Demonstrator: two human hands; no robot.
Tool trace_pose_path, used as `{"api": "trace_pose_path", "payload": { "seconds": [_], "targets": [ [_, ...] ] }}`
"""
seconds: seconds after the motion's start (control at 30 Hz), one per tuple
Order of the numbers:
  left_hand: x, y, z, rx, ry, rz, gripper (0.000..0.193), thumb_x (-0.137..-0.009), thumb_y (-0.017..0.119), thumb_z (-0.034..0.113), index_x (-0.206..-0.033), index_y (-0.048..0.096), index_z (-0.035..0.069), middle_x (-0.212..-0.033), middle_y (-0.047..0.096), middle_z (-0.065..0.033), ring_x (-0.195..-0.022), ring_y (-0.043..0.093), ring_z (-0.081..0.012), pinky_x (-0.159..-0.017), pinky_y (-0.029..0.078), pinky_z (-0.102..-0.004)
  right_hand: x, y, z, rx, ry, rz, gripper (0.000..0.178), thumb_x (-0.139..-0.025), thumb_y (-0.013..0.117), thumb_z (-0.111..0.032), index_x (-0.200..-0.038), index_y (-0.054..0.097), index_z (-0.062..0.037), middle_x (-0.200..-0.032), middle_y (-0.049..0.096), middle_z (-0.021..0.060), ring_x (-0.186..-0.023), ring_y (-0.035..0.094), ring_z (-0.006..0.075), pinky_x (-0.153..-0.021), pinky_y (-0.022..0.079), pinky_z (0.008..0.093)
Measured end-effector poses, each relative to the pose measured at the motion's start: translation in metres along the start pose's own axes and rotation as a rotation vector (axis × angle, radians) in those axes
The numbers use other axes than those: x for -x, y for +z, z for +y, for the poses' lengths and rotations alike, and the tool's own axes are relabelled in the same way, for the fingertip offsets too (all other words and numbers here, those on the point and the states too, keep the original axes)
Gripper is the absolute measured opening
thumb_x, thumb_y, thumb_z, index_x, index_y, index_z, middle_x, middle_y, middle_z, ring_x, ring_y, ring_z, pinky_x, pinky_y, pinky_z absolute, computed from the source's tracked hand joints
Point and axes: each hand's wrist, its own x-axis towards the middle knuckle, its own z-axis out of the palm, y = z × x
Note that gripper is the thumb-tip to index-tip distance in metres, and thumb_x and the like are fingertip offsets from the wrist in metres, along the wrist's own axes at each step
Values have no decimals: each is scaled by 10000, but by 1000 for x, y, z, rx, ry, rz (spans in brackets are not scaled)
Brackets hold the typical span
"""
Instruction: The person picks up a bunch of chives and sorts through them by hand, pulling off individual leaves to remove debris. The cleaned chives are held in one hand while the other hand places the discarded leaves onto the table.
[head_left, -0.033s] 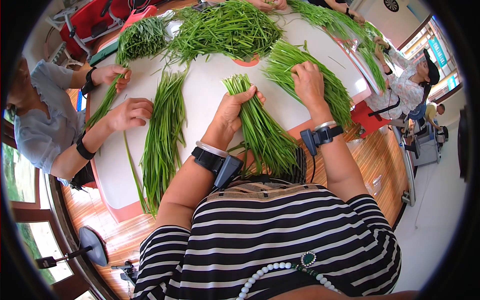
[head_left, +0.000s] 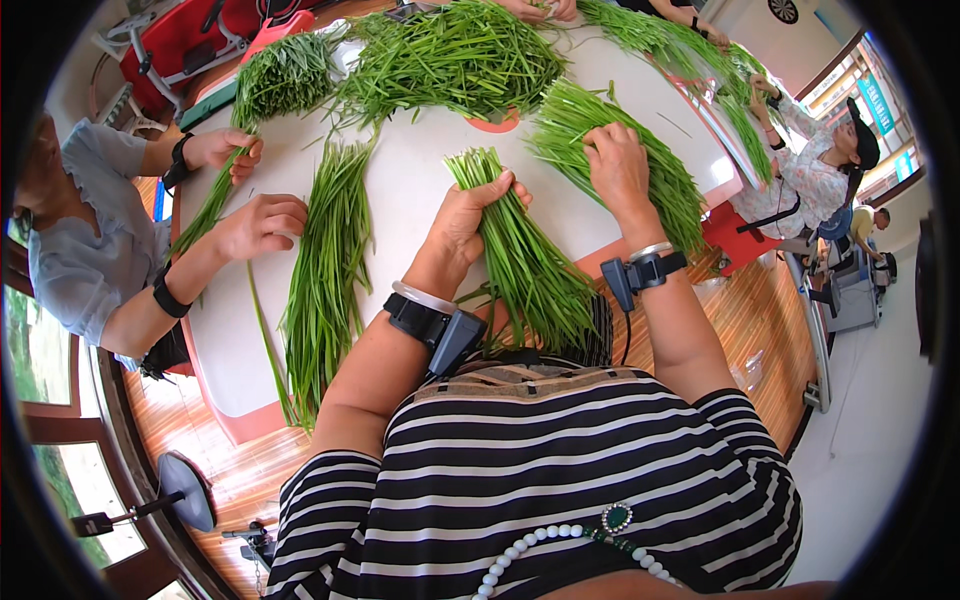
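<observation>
My left hand (head_left: 468, 218) is wrapped round a bundle of garlic chives (head_left: 530, 275), pale cut ends up and green leaves fanning down toward my lap. To the right, a loose pile of garlic chives (head_left: 665, 195) lies slantwise on the white table (head_left: 420, 165). My right hand (head_left: 618, 165) is on that pile, fingers curled and pinched at its stems; the fingertips are partly hidden. Each of my wrists carries a bracelet and a strapped black device.
A long bunch of garlic chives (head_left: 325, 270) lies left of me, beside a co-worker's hand (head_left: 262, 227). Their other hand (head_left: 222, 158) holds some stems. A large heap (head_left: 455, 60) and a darker bundle (head_left: 287, 80) lie at the far side. Other people work at the right.
</observation>
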Motion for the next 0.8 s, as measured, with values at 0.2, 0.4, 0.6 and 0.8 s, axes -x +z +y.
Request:
{"api": "trace_pose_path", "payload": {
  "seconds": [0.2, 0.4, 0.6, 0.8],
  "targets": [
    [0, 1, 0, -6, 6, -1, 115, -924, 608, 133, -959, 593, 24, -851, 658, -81, -819, 667, -228, -737, 577, -364, 1, -3, -1, -82, -15, 69, 62, -832, 640, -123, -890, 618, -119, -908, 614, 44, -912, 555, 273, -766, 446, 427],
    [0, 0, 0, -2, 5, -1, 107, -928, 602, 130, -949, 591, 26, -816, 642, -70, -793, 655, -218, -729, 565, -355, 2, -10, -9, -169, -53, 145, 69, -850, 618, -107, -907, 579, -105, -896, 626, 31, -888, 562, 262, -753, 410, 423],
    [-1, -1, -1, 28, 2, 10, 134, -927, 604, 119, -999, 585, 8, -774, 613, -56, -755, 629, -202, -710, 544, -336, 1, -10, -13, -265, -21, 88, 114, -878, 604, -117, -991, 596, -129, -825, 632, 3, -840, 574, 230, -730, 388, 396],
    [2, 5, -1, 71, 49, 61, 207, -908, 631, 103, -1069, 580, -17, -744, 602, -62, -698, 614, -193, -677, 533, -316, 2, -20, -50, -525, -29, 59, 106, -876, 603, -108, -977, 629, -128, -782, 629, 0, -802, 590, 219, -741, 384, 387]
  ]
}}
